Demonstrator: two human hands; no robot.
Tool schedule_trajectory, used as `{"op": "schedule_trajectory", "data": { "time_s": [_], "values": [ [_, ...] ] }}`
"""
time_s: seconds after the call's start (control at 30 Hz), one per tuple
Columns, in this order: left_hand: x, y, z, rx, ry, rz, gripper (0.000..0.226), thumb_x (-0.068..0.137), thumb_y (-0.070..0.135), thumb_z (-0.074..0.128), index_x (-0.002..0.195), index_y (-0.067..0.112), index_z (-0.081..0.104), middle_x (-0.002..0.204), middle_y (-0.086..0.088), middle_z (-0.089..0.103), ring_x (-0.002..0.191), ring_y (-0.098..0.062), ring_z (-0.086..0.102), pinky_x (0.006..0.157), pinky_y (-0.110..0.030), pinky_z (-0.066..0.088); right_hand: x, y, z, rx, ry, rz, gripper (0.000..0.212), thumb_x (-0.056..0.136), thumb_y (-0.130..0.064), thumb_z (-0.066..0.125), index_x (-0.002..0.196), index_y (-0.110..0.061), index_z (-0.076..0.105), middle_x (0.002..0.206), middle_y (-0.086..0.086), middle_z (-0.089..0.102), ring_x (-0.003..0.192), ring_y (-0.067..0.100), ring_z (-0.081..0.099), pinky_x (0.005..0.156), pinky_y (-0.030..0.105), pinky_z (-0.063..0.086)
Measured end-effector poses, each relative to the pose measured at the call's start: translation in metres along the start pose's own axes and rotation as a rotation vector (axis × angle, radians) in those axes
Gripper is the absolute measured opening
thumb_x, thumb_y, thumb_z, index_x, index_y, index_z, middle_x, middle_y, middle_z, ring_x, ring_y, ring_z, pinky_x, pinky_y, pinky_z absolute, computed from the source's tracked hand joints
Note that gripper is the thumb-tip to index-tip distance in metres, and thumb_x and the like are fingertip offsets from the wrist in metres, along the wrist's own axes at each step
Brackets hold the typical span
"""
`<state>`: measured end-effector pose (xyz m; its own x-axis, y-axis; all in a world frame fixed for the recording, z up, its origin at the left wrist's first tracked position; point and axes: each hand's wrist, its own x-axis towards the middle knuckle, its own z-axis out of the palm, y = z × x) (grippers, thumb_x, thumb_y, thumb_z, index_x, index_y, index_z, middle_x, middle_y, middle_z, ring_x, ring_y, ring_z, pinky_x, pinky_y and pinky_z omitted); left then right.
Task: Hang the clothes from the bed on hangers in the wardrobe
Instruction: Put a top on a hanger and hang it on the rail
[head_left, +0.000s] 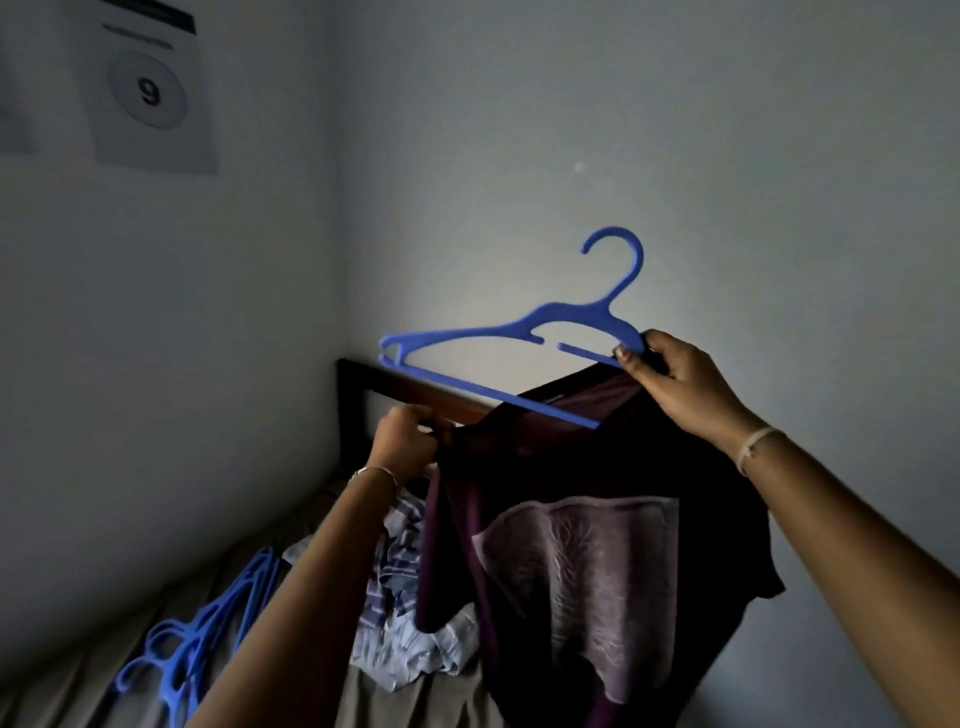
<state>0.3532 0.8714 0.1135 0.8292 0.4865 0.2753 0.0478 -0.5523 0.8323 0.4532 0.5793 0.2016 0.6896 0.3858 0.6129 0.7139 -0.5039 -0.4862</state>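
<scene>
Behind both raised hands, facing two pale walls (675, 130) meeting in a corner just left of the left hand. Standing over a bed (363, 696) in a brownish cover, spreading out below the left forearm.

Holding up a dark maroon T-shirt (571, 571) between the two hands, its pale printed panel turned this way and its body hanging down beneath the right hand and wrist. Holding the left forearm above a crumpled heap of striped and light-blue clothes (405, 623) lying on the bed, partly hidden behind the shirt.

Looking past the left hand, high and to its left, at a printed sheet (150, 88) bearing a 9. Looking down-left of the left forearm at a bunch of blue hangers (182, 639) lying on the bed, and just beyond the left hand at a dark wooden headboard (363, 379).

Gripping one end of a blue hanger (566, 312) with the right hand (675, 384), fingers and thumb curled round it. Hook pointing up above that hand, far end reaching out over the left hand, lower bar slanting down across the shirt's collar. Unable to tell whether the shirt's shoulder is being pinched there too.

Pinching the shirt's other shoulder edge with the left hand (405, 441), lower than the right and well apart from it.

Wearing a thin bangle (371, 473) on the left wrist and a pale thread band (756, 447) on the right.
</scene>
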Motion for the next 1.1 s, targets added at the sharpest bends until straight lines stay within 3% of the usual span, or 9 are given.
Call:
{"op": "schedule_trajectory", "data": {
  "time_s": [0.13, 0.2, 0.37, 0.5, 0.67, 0.77, 0.93, 1.03, 1.1],
  "values": [
    [0.004, 0.012, -0.011, 0.162, -0.159, 0.099, 0.031, 0.080, -0.001, 0.058, 0.099, 0.017, 0.075, 0.089, 0.006, 0.066, 0.085, -0.010, 0.059, 0.082, -0.023, 0.046, -0.018, 0.012, -0.002, -0.106, -0.092, 0.008, 0.016, 0.093, -0.041, 0.051, 0.102, -0.029, 0.056, 0.078, 0.003, 0.065, 0.068, 0.025, 0.061, 0.064, 0.045, 0.049],
    [0.002, 0.012, -0.013, -0.056, -0.243, 0.006, 0.026, 0.080, -0.006, 0.054, 0.086, 0.011, 0.073, 0.078, -0.006, 0.063, 0.070, -0.019, 0.057, 0.073, -0.034, 0.048, -0.025, 0.014, -0.003, -0.162, -0.110, 0.002, 0.010, 0.093, -0.034, 0.051, 0.101, -0.028, 0.052, 0.073, 0.002, 0.061, 0.061, 0.024, 0.058, 0.058, 0.042, 0.046],
    [-0.004, 0.014, -0.013, -0.535, -0.227, -0.278, 0.013, 0.087, -0.006, 0.054, 0.088, -0.005, 0.066, 0.065, -0.012, 0.060, 0.043, -0.014, 0.054, 0.041, -0.019, 0.040, -0.036, 0.017, -0.006, -0.380, -0.123, -0.065, 0.036, 0.087, -0.023, 0.057, 0.120, -0.022, 0.045, 0.066, 0.005, 0.058, 0.059, 0.031, 0.056, 0.052, 0.037, 0.042],
    [0.000, 0.013, -0.017, -0.802, -0.261, -0.473, 0.015, 0.091, 0.005, 0.052, 0.081, 0.001, 0.063, 0.068, -0.011, 0.057, 0.055, -0.020, 0.054, 0.051, -0.026, 0.046, -0.039, 0.020, -0.006, -0.474, -0.161, -0.039, 0.057, 0.083, -0.021, 0.060, 0.136, -0.019, 0.038, 0.070, 0.008, 0.056, 0.060, 0.031, 0.052, 0.053, 0.032, 0.035],
    [0.009, 0.010, -0.023, -0.857, -0.225, -0.556, 0.026, 0.095, 0.010, 0.040, 0.075, 0.008, 0.057, 0.055, -0.005, 0.058, 0.046, -0.016, 0.054, 0.045, -0.020, 0.047, -0.041, 0.024, -0.005, -0.457, -0.177, 0.020, 0.059, 0.083, -0.020, 0.061, 0.137, -0.017, 0.037, 0.074, 0.006, 0.055, 0.063, 0.029, 0.051, 0.056, 0.032, 0.038],
    [0.009, 0.014, -0.025, -0.913, -0.235, -0.556, 0.030, 0.094, 0.012, 0.034, 0.072, 0.009, 0.055, 0.050, -0.004, 0.056, 0.048, -0.018, 0.050, 0.053, -0.027, 0.043, -0.039, 0.020, -0.005, -0.405, -0.200, 0.041, 0.055, 0.083, -0.017, 0.062, 0.133, -0.016, 0.041, 0.075, 0.006, 0.055, 0.065, 0.029, 0.054, 0.057, 0.032, 0.038],
    [0.010, 0.011, -0.033, -0.913, -0.372, -0.498, 0.054, 0.086, 0.057, 0.053, 0.075, 0.007, 0.071, 0.064, -0.009, 0.059, 0.057, -0.022, 0.054, 0.056, -0.028, 0.047, -0.035, 0.015, -0.007, -0.409, -0.229, 0.053, 0.048, 0.083, -0.017, 0.062, 0.127, -0.017, 0.044, 0.071, -0.001, 0.053, 0.061, 0.022, 0.053, 0.051, 0.028, 0.034],
    [0.011, 0.007, -0.032, -0.915, -0.425, -0.490, 0.045, 0.080, 0.047, 0.062, 0.103, 0.009, 0.067, 0.082, -0.011, 0.065, 0.065, -0.024, 0.063, 0.058, -0.030, 0.057, -0.034, 0.012, -0.005, -0.406, -0.252, 0.049, 0.045, 0.083, -0.017, 0.063, 0.125, -0.017, 0.045, 0.070, -0.004, 0.051, 0.059, 0.018, 0.052, 0.049, 0.025, 0.034],
    [0.009, 0.005, -0.033, -0.906, -0.427, -0.519, 0.030, 0.086, 0.033, 0.061, 0.099, 0.007, 0.066, 0.076, -0.013, 0.068, 0.058, -0.022, 0.067, 0.052, -0.028, 0.056, -0.034, 0.009, -0.005, -0.415, -0.267, 0.038, 0.043, 0.083, -0.017, 0.063, 0.124, -0.017, 0.046, 0.072, -0.003, 0.052, 0.063, 0.021, 0.053, 0.050, 0.024, 0.035]
  ]
}}
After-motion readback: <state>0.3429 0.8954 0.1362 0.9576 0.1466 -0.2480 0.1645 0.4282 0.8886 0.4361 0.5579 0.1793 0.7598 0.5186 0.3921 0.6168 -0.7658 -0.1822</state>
